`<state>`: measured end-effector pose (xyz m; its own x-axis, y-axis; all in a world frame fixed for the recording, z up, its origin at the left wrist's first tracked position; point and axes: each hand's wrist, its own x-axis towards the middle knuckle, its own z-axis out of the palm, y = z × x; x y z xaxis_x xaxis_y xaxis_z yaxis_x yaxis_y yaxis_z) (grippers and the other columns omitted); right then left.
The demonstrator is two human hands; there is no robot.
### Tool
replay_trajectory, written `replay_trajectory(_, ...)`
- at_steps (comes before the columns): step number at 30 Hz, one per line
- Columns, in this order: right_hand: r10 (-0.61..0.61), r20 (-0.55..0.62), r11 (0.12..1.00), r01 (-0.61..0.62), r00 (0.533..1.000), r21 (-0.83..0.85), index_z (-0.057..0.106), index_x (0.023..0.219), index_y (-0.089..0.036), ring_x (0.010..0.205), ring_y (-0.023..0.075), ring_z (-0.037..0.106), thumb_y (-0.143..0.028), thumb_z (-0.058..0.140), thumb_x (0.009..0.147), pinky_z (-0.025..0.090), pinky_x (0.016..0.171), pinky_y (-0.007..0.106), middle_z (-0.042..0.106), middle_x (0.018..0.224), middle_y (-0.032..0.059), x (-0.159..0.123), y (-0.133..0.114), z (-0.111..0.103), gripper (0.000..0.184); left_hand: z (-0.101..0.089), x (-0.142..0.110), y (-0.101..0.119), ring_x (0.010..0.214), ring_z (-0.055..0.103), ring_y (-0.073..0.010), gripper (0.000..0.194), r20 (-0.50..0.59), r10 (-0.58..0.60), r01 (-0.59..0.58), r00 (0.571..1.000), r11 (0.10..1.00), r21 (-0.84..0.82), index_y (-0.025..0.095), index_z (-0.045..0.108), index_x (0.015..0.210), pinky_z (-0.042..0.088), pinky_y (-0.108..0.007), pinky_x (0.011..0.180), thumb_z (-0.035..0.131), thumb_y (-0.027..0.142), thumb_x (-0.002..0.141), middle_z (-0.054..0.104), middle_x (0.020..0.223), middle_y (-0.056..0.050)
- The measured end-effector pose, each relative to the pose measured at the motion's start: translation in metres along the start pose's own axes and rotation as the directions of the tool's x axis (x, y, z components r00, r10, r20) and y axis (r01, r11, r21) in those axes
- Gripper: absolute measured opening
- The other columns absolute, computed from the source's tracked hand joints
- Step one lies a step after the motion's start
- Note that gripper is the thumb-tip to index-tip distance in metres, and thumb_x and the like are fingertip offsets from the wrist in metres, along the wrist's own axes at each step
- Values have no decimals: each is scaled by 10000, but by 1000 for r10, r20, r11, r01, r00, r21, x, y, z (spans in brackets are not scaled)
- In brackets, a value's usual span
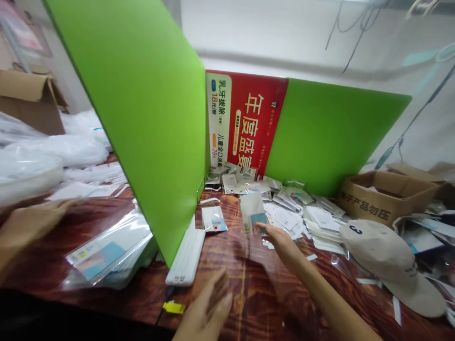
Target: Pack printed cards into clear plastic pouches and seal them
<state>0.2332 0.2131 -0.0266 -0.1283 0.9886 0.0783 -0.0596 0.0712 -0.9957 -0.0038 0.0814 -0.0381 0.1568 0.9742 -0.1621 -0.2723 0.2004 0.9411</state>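
Observation:
My right hand [282, 244] reaches forward over the table, its fingertips at the lower right edge of a clear plastic packet [252, 208] with a white and blue card inside. The packet is blurred by motion. Close to the table's near side, my left hand [209, 305] is smeared by motion, with fingers and thumb apart and nothing visible in it. A similar packet [213, 219] lies flat just left of the one at my right hand. Behind and to the right spreads a loose heap of packets and white cards [284, 218].
Green panels [149, 94] and a red sign [252, 123] wall the table. A white power strip [186, 258] lies along the left panel. Beyond it are stacked packets [110, 251] and another person's hand [35, 222]. A beige cap [384, 255] and cardboard box [387, 194] stand right.

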Motion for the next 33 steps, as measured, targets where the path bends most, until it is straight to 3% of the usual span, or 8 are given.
replay_trajectory(4, 35, 67, 982, -47, 997, 182, 783, 1032, -240, 1176, 294, 600, -582, 710, 802, 474, 979, 449, 701, 1225, 115, -74, -16, 8, 419, 29, 16, -1, 1409, 410, -375, 809, -87, 89, -94, 992, 994, -61, 131, 469, 1389, 316, -499, 1174, 757, 544, 756, 407, 1535, -253)
replay_trajectory(7, 51, 86, 958, -73, 995, 278, 788, 1026, -232, 1107, 264, 634, -532, 721, 815, 498, 938, 395, 723, 1181, 111, -110, -21, 18, 373, 45, 16, 6, 1395, 427, -380, 836, -71, 102, -107, 992, 991, -75, 103, 403, 1406, 344, -493, 1150, 755, 510, 765, 434, 1501, -282)
replay_trajectory(15, 90, 116, 862, -136, 989, 489, 748, 1115, -219, 1014, 247, 690, -429, 759, 811, 509, 920, 366, 738, 1132, 100, -144, -13, 37, 370, 54, 3, 29, 1048, 714, -294, 578, 80, 5, 6, 997, 990, -141, 122, 466, 1308, 566, -353, 837, 693, 366, 836, 723, 1196, -174)
replay_trajectory(18, 71, 26, 882, -75, 997, 465, 647, 1250, -280, 1044, 217, 684, -358, 760, 826, 519, 890, 313, 715, 1184, 54, -141, -8, 37, 446, 50, 4, 25, 906, 754, -250, 531, 93, -59, 71, 994, 989, -132, 138, 486, 1290, 574, -307, 730, 669, 354, 841, 765, 1076, -133)
replay_trajectory(23, 44, -90, 991, -32, 995, 129, 377, 1465, -251, 1155, 271, 636, -439, 708, 849, 535, 911, 389, 642, 1313, 121, -115, 16, 30, 724, 43, 19, 1, 751, 759, -225, 467, 110, -174, 178, 979, 984, -22, 143, 551, 1201, 583, -310, 660, 668, 327, 788, 779, 946, -91)
replay_trajectory(26, -2, -90, 1000, 3, 996, 9, 339, 1487, -230, 1145, 283, 639, -462, 698, 813, 530, 929, 411, 658, 1281, 120, -92, 38, 27, 798, 36, 39, -13, 714, 750, -216, 340, 90, -210, 200, 974, 973, 111, 127, 585, 1135, 600, -365, 699, 595, 349, 878, 768, 874, -76)
replay_trajectory(30, -13, -159, 972, -26, 987, -235, 423, 1438, -193, 954, 281, 689, -376, 668, 790, 549, 856, 426, 722, 1060, 89, -58, 62, 26, 717, 18, 75, -19, 1006, 695, -239, 340, 3, -81, 74, 997, 925, 372, 150, 574, 1231, 551, -472, 905, 541, 369, 974, 692, 1162, -103)
replay_trajectory(33, -16, -267, 898, -103, 964, -428, 474, 1387, -154, 928, 271, 673, -293, 620, 852, 518, 896, 463, 705, 1023, 87, -31, 71, 28, 572, 5, 95, -19, 1262, 544, -302, 390, 13, 121, -103, 993, 781, 616, 174, 552, 1298, 414, -572, 1063, 592, 351, 953, 569, 1375, -115)
